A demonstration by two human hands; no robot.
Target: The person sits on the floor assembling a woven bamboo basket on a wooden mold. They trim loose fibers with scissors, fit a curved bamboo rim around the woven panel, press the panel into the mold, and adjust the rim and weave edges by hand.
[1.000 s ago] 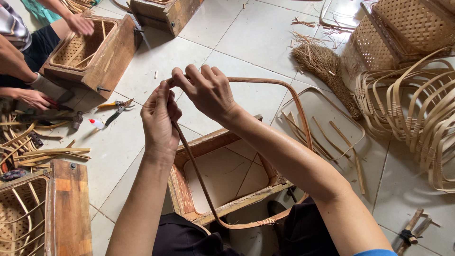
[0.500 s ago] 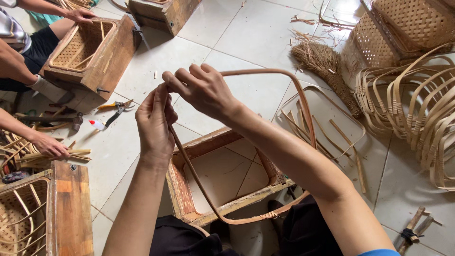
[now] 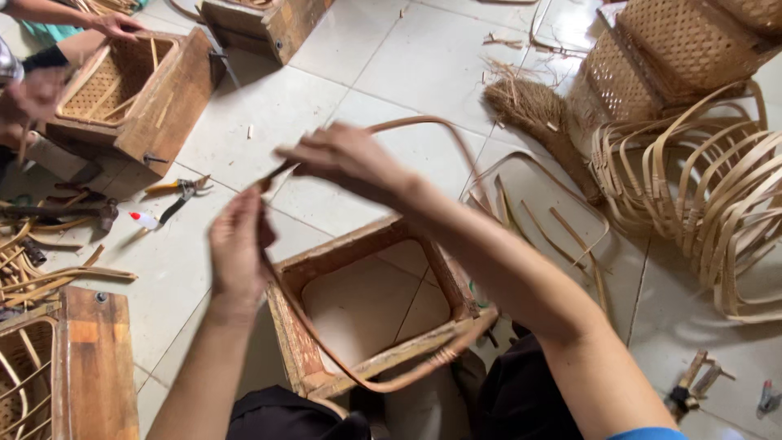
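Looking down from the head camera, the left hand (image 3: 238, 248) is pinching one end of a long bent cane strip (image 3: 423, 122), with its fingers pressed together on it; the right hand (image 3: 346, 159) is reaching across just above, a bit blurry, with its fingers curled over the strip near the same end, but how tight it is holding I cannot tell; the strip is making a big loop, going up over the white floor tiles (image 3: 391, 65), curving down the right side and coming back under the square wooden frame (image 3: 309, 269); the frame is sitting between the person's knees and touching the bottom of the loop; a pair of pliers (image 3: 181, 189) is lying on the floor to the left; a wooden box with a woven basket inside (image 3: 134, 90) is sitting farther left, and another person's hand (image 3: 118, 24) is resting on its edge; a pile of bent cane loops (image 3: 700, 187) is lying on the right, next to a stack of woven baskets (image 3: 668, 49).
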